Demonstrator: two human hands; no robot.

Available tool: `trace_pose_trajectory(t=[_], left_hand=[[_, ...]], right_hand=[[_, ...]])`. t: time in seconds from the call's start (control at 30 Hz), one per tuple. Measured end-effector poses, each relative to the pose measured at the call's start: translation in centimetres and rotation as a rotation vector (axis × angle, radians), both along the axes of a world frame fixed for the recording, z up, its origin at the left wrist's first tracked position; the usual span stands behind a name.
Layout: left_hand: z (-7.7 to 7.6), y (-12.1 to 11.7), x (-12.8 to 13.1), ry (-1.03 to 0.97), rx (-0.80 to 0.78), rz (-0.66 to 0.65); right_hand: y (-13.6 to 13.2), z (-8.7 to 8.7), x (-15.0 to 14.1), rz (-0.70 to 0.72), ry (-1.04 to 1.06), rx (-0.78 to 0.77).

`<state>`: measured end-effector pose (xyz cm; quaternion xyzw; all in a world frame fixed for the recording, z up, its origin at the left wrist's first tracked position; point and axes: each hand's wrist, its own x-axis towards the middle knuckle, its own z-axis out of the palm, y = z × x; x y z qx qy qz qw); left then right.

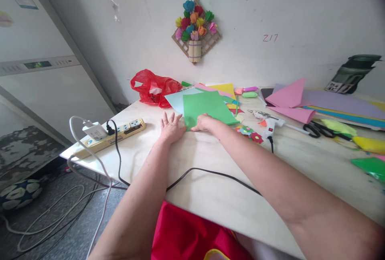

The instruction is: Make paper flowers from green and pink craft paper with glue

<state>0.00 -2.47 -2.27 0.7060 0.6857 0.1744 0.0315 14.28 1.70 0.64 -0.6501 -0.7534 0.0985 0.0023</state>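
A green paper sheet (207, 106) lies on the pale table (210, 171), on top of a light blue sheet (177, 99). My left hand (171, 126) rests flat on the table at the green sheet's near left corner, fingers spread and open. My right hand (203, 122) presses on the sheet's near edge with its fingers curled under; whether it pinches the paper is hidden.
A white glue gun (270, 123) with a black cord lies right of the sheet, beside small paper flowers (249, 132) and black scissors (319, 128). Pink, purple and yellow sheets (300, 99) cover the right side. A power strip (111, 137) and a red plastic bag (155, 86) are at the left.
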Motion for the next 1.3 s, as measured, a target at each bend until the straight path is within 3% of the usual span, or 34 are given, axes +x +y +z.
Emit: trace_pose_trajectory(t=[0.17, 0.43, 0.73, 0.9, 1.17, 1.3], left_hand=[[-0.4, 0.5, 0.7, 0.100, 0.049, -0.039], [-1.0, 1.3, 0.8, 0.124, 0.000, 0.009], [-0.9, 1.4, 1.0, 0.169, -0.064, 0.070], [-0.9, 1.4, 1.0, 0.176, -0.075, 0.078], [-0.7, 1.1, 1.1, 0.152, -0.073, 0.081], [-0.2, 0.5, 1.7, 0.190, 0.018, 0.013]], right_hand=[[-0.5, 0.1, 0.3, 0.040, 0.020, 0.002], [-1.8, 0.5, 2.5, 0.095, 0.295, -0.018], [-1.5, -0.4, 3.4, 0.095, 0.534, -0.060], [-1.7, 0.0, 3.0, 0.047, 0.411, -0.079], [-1.2, 2.5, 1.7, 0.066, -0.007, -0.179], [-0.7, 2.5, 1.5, 0.094, -0.073, -0.207]])
